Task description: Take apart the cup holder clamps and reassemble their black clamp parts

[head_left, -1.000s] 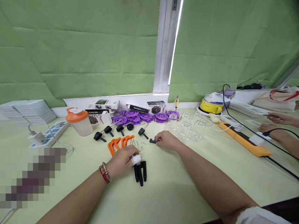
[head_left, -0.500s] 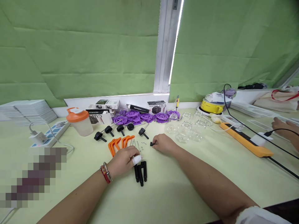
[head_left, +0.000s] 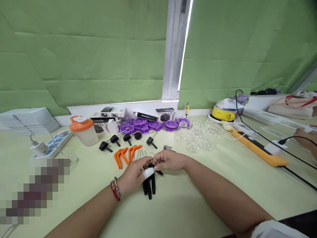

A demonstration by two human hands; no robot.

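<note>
My left hand (head_left: 135,174), its thumb wrapped in white, has its fingers pinched together around a black tube-like part (head_left: 159,171), which sticks out to the right below the fingertips. My right hand (head_left: 169,160) meets it there, thumb and fingers closed; what they pinch is hidden. Several black tubes (head_left: 149,188) lie side by side on the table just under the hands. Beyond the right hand is a coil spring (head_left: 167,147). Orange angled pieces (head_left: 119,158) and thin metal screws (head_left: 140,153) lie past my left hand.
Black knobs with stems (head_left: 115,139), purple discs (head_left: 141,125) and printed boxes (head_left: 109,126) line the back. Clear plastic cups (head_left: 197,135) stand right of centre. A shaker bottle (head_left: 85,132) and power strips (head_left: 260,148) flank the area. Another person's hand (head_left: 305,137) is far right.
My right hand has moved left and nearer to me, meeting my left hand. My left hand has shifted slightly right, and a black tube-like part now shows angled beneath the fingers. The spring has come into view.
</note>
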